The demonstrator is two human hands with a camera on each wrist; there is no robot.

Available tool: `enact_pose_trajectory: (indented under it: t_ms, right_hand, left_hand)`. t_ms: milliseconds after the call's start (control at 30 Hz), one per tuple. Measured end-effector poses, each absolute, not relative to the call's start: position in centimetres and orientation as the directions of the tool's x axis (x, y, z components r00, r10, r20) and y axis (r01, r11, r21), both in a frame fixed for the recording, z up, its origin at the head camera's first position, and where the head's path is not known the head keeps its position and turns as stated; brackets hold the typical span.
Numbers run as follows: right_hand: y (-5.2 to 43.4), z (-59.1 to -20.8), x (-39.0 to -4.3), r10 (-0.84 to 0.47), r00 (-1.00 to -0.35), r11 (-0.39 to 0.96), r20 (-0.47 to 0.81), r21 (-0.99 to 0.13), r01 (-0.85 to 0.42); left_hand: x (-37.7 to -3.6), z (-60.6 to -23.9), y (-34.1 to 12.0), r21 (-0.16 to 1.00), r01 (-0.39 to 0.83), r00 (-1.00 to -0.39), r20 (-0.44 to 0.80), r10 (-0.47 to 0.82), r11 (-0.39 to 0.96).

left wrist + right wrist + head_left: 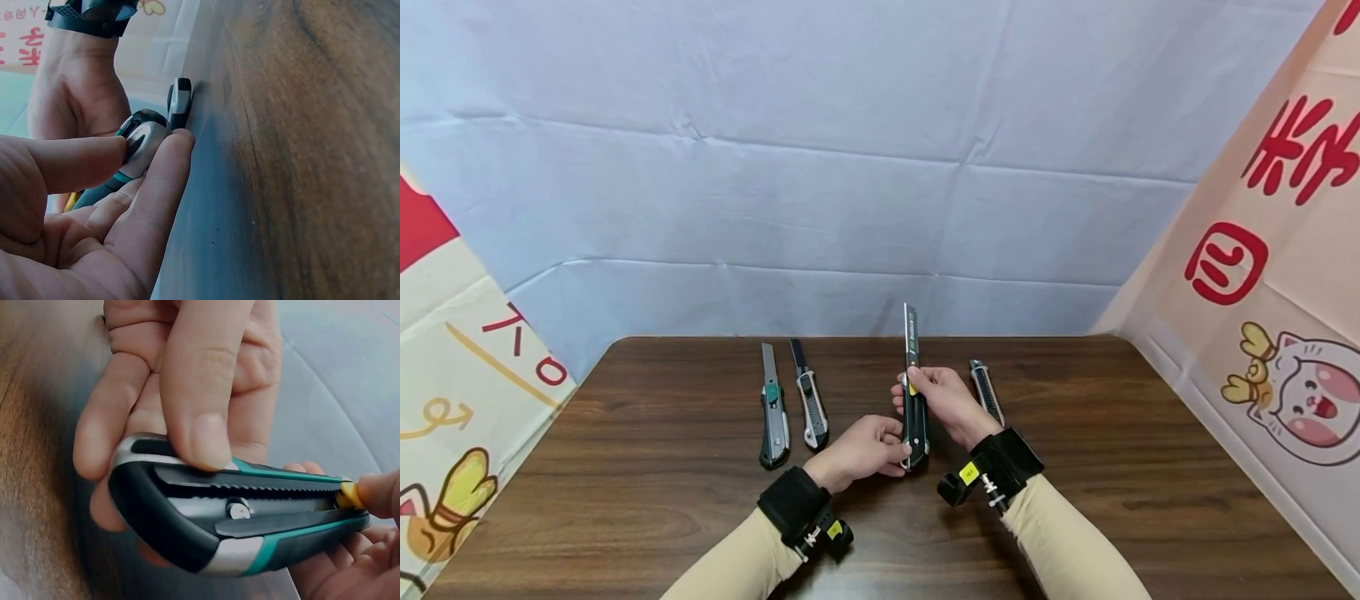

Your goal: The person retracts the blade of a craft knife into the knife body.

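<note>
Brown wooden table: your left hand pinches the utility knife butt, your right hand grips it mid-body, thumb on the yellow slider.

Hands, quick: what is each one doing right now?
Left hand: pinches the butt end of the utility knife.
Right hand: holds the same knife, thumb on its yellow slider.

Dark brown wooden table. Two grey-and-black box cutters side by side on left part. Third dark box cutter on right part.
</note>
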State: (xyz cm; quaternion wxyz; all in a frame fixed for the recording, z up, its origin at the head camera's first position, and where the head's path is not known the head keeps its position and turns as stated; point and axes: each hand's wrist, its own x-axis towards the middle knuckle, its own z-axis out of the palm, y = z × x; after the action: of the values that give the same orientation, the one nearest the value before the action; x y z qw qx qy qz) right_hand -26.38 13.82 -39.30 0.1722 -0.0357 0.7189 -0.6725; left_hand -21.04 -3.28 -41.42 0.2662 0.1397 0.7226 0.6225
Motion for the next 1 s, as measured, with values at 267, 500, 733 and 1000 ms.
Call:
enact_pose_trajectory:
  t_ms: [267,500,733,1000]
  right_hand:
    - [13.82,-39.43,-26.43,-0.286,-0.938,0.090,-0.195,-0.980,0.177]
    - [13.82,-39.43,-26.26,-0.297,-0.936,0.094,-0.188,-0.981,0.167]
    - [13.74,-39.35,-26.19,-0.307,-0.934,0.079,-0.182,-0.983,0.166]
    - [13.70,-39.42,-26.24,-0.309,-0.936,0.066,-0.170,-0.985,0.157]
  left_hand:
    - [-21.10,-41.55,-3.28,0.976,-0.123,-0.819,-0.201,0.537,0.178]
    - [-21.15,-41.63,-3.32,0.975,-0.128,-0.820,-0.208,0.534,0.183]
    - [-21.17,-41.73,-3.28,0.975,-0.129,-0.819,-0.207,0.534,0.180]
    - [-21.22,-41.71,-3.27,0.975,-0.129,-0.824,-0.208,0.526,0.183]
